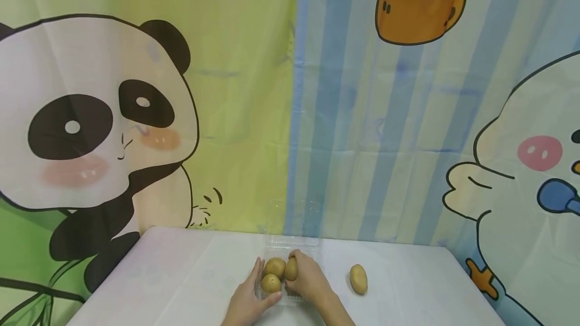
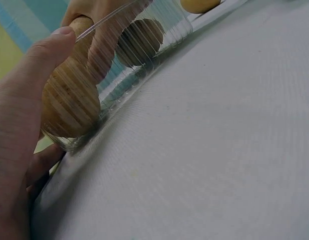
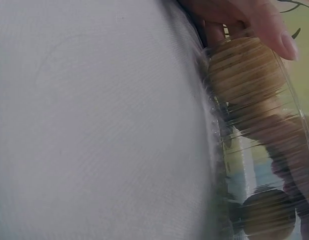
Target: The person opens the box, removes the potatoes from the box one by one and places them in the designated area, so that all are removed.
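Observation:
A clear plastic box (image 1: pixel 299 302) with a raised clear lid (image 1: pixel 294 218) stands on the table. At its left side lie two potatoes, a rear one (image 1: pixel 274 267) and a front one (image 1: pixel 271 283). My left hand (image 1: pixel 246 298) holds the box's front left corner, thumb on the rim in the left wrist view. My right hand (image 1: pixel 310 278) reaches into the box and grips another potato (image 1: pixel 291 269) beside those two. One more potato (image 2: pixel 139 42) shows through the wall in the left wrist view, where my right hand hides it from the head view.
A single potato (image 1: pixel 359 279) lies on the white table (image 1: pixel 408 291), right of the box. Behind the table hangs a printed curtain (image 1: pixel 244 114) with a panda and a striped blue half.

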`<state>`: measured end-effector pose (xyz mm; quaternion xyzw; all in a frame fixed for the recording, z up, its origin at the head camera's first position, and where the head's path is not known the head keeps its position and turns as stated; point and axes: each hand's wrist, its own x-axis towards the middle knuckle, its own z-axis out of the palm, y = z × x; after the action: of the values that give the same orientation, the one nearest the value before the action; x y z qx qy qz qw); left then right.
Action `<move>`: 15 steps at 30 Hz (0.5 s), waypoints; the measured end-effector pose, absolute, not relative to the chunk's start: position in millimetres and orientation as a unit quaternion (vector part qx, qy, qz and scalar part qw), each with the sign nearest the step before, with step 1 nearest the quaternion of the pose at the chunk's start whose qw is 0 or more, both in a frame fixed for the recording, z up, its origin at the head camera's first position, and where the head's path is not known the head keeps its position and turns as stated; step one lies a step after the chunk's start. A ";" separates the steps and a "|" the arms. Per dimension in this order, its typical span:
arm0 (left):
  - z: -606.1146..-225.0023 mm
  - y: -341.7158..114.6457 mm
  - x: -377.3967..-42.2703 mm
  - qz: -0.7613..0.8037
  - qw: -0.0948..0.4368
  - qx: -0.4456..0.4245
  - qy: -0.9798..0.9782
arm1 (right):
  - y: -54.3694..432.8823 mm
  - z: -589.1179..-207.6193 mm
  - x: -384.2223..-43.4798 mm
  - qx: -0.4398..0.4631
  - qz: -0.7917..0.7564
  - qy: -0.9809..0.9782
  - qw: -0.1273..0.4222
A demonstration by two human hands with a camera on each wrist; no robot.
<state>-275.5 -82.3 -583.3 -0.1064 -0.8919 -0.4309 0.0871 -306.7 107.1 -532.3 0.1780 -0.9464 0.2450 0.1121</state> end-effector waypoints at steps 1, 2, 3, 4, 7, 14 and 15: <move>-583.1 -83.0 -275.3 -0.431 0.087 -0.106 -0.892 | 106.4 -532.7 -307.0 0.181 0.245 -0.945 0.119; -582.8 -83.8 -275.2 -0.431 0.087 -0.105 -0.892 | 105.7 -532.8 -307.0 0.183 0.247 -0.943 0.125; -582.7 -84.5 -275.0 -0.433 0.088 -0.104 -0.891 | 105.0 -533.0 -307.1 0.187 0.248 -0.942 0.131; -582.8 -85.3 -274.9 -0.434 0.088 -0.104 -0.891 | 104.6 -533.3 -307.0 0.189 0.250 -0.940 0.135; -583.6 -86.5 -275.2 -0.439 0.091 -0.106 -0.888 | 104.7 -532.4 -305.6 0.191 0.261 -0.935 0.142; -587.5 -84.1 -277.6 -0.436 0.091 -0.114 -0.888 | 112.7 -528.7 -302.5 0.188 0.301 -0.915 0.192; -587.4 -83.7 -277.8 -0.438 0.089 -0.115 -0.887 | 113.8 -528.9 -302.5 0.184 0.306 -0.912 0.200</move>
<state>-277.8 -83.7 -587.4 -0.1151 -0.8871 -0.4382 0.0887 -302.5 113.8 -528.9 0.1843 -0.9122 0.3061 0.2004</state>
